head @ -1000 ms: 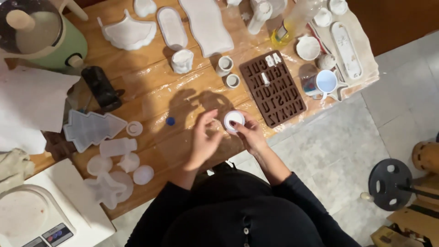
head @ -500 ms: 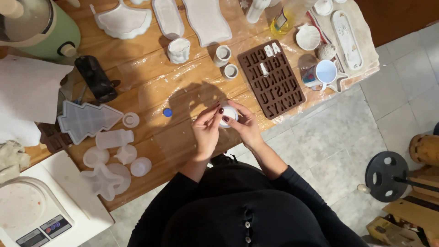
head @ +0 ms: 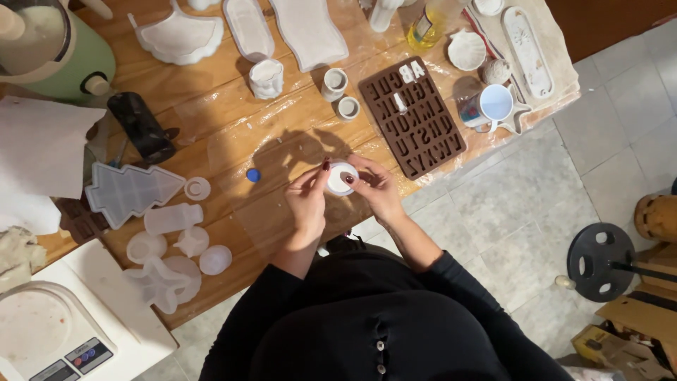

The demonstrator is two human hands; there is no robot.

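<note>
Both of my hands hold one small round white mould (head: 340, 178) just above the wooden table's (head: 211, 120) front edge. My left hand (head: 307, 201) pinches its left side with thumb and fingers. My right hand (head: 378, 187) grips its right side, the fingertips curled over the rim. The mould's open white face points up at the camera. A small blue cap (head: 253, 175) lies on the table to the left of my hands. A brown letter mould tray (head: 412, 116) sits just beyond my right hand.
Clear silicone moulds, among them a tree shape (head: 130, 190), cluster at the left. A kitchen scale (head: 49, 335) is at the lower left, a green pot (head: 53, 49) at the top left. White cast trays (head: 310, 28), a blue mug (head: 490, 106) and a black weight plate (head: 599, 261) on the floor.
My hands with the small mould have drifted slightly toward the table's front edge; both hands keep their grip and the fingers have shifted around its rim.
</note>
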